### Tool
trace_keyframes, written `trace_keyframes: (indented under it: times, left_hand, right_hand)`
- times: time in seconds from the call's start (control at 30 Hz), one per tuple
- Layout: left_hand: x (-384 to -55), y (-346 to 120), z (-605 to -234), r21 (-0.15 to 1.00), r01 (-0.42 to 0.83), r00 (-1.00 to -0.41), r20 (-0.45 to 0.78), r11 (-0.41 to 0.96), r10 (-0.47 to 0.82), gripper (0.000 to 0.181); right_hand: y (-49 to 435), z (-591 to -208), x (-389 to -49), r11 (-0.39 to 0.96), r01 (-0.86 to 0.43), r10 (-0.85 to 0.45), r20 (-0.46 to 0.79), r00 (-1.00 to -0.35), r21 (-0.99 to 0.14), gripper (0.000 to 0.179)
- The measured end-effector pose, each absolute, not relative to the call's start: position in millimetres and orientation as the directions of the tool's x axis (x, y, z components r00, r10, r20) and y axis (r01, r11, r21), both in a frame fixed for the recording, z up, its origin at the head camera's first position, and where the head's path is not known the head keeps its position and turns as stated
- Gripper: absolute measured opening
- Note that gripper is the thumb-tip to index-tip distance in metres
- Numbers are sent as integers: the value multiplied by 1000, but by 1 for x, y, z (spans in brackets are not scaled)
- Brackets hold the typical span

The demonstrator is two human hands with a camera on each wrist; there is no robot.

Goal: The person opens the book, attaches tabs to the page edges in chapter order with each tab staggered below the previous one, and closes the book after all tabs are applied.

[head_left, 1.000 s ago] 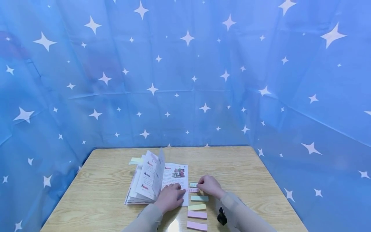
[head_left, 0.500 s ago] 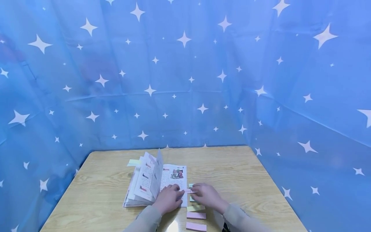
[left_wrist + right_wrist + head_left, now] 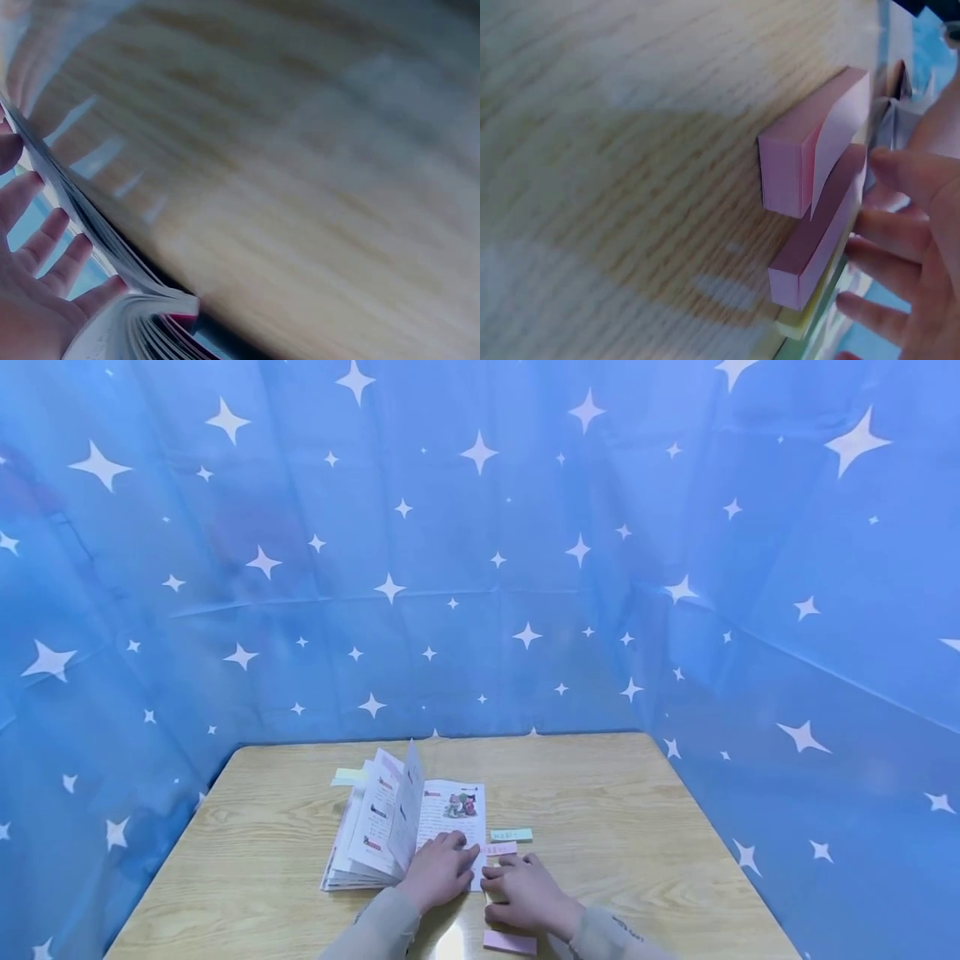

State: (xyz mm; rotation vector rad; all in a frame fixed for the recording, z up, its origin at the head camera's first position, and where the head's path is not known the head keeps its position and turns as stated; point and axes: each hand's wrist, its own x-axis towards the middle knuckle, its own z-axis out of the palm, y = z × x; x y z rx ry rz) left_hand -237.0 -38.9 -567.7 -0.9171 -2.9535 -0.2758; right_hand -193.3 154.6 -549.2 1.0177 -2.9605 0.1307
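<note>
My left hand (image 3: 441, 870) rests on the right page of an open book (image 3: 450, 818), its fingers spread. In the left wrist view those fingers (image 3: 64, 262) lie against the page. A pink sticky tab (image 3: 502, 849) with handwriting sticks out at the page's right edge, and a mint sticky tab (image 3: 512, 835) with writing lies just beyond it. My right hand (image 3: 528, 893) hovers over or touches the column of sticky-note pads, hiding most of them. A pink pad (image 3: 510, 942) shows nearest me. The right wrist view has a second pink pad (image 3: 810, 240) and a yellow pad (image 3: 799, 319) beside the fingers.
Several book pages stand up on the left half, and pale yellow and green tabs (image 3: 348, 775) jut from their upper left edge. The wooden table (image 3: 600, 793) ends before a blue star-patterned curtain (image 3: 480, 568).
My right hand has moved from the mint tab back toward me, over the pads, uncovering both written tabs. My left hand stays on the page.
</note>
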Motion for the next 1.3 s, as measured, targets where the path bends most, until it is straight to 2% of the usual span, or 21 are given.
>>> trace_keyframes:
  times: [0.23,0.57,0.9,1.07,1.3]
  left_hand:
    - [-239,-33,-569,128,536,-844,64,834,532,45]
    - [-236,-34,-563,192,538,-839,32,821,543,35]
    - [-237,-20,-564,89,524,-852,63,847,520,36]
    - [-240,-17,-562,62,550,-835,82,833,545,35]
    - [-240,-22,-559,127,541,-837,-12,831,547,37]
  right_hand:
    - [151,-551,-190,776,-631,-630,48,-775,-18,37]
    - [148,-547,-192,782,-623,-620,65,-782,-30,28]
    - [147,-547,-192,782,-622,-618,79,-782,-36,27]
    - [147,-550,-193,784,-620,-615,89,-783,-36,27]
    - [147,-549,-194,786,-617,-612,93,-785,-34,26]
